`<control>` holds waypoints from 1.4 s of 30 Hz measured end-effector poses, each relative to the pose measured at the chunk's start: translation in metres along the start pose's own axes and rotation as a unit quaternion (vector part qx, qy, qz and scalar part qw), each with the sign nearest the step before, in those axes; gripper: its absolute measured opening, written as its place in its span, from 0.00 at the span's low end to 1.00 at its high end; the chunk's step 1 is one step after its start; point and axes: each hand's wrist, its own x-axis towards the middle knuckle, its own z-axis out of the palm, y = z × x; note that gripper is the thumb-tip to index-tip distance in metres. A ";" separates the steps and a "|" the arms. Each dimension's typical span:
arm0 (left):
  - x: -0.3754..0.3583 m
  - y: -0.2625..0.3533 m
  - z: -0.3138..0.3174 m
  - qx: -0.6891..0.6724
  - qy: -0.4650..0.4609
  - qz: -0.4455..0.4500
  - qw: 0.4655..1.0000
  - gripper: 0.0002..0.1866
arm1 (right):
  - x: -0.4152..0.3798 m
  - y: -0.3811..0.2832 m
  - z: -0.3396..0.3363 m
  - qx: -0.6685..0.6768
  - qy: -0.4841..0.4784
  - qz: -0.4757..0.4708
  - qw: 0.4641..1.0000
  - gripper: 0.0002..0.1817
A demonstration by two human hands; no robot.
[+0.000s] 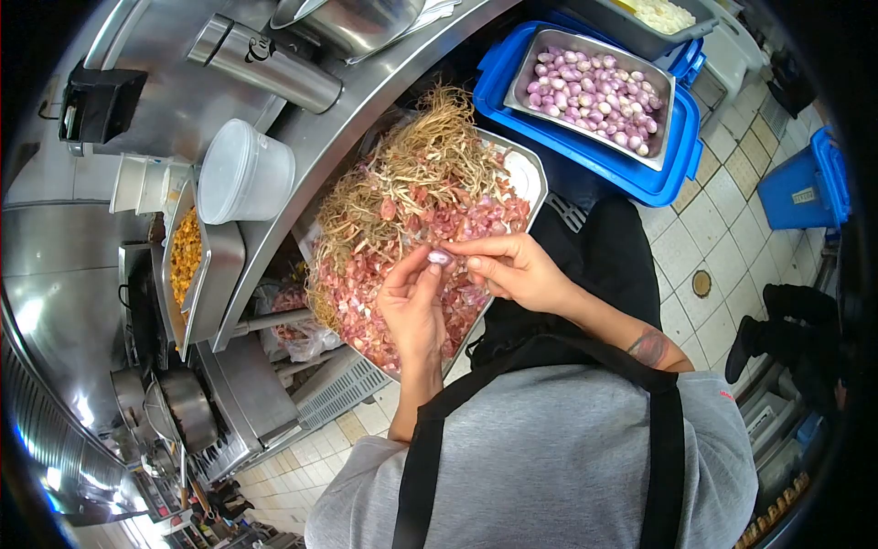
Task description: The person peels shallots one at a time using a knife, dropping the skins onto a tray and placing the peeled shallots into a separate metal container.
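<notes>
A small peeled-looking purple shallot (440,257) sits pinched between the thumb and fingertips of my left hand (413,306). My right hand (523,274) is closed beside it, index finger and thumb reaching to the shallot; whatever is in its fingers is hidden or too small to name. Beneath both hands lies a large tray (538,188) heaped with reddish shallot skins (366,306) and dry, stringy roots (402,174). Beyond my right hand, a metal pan (660,161) holds many peeled purple-and-white shallots (594,96).
The pan rests on a blue lid (549,145). Along the left runs a steel counter (357,101) with a steel flask (265,64), a white tub (245,171) and a pan of orange pieces (186,261). A blue bin (800,192) and another person's dark shoe (745,348) are at right.
</notes>
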 end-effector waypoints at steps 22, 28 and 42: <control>0.001 -0.002 0.001 -0.002 -0.013 -0.011 1.000 0.14 | -0.002 -0.016 -0.001 -0.173 0.021 -0.021 0.984 0.20; 0.002 0.003 0.010 0.028 0.017 -0.025 0.999 0.17 | 0.001 -0.007 -0.007 -0.264 0.110 -0.090 0.954 0.18; 0.117 -0.025 0.148 0.349 -0.343 -0.009 0.872 0.12 | -0.004 0.027 -0.023 -0.571 0.073 -0.032 0.817 0.28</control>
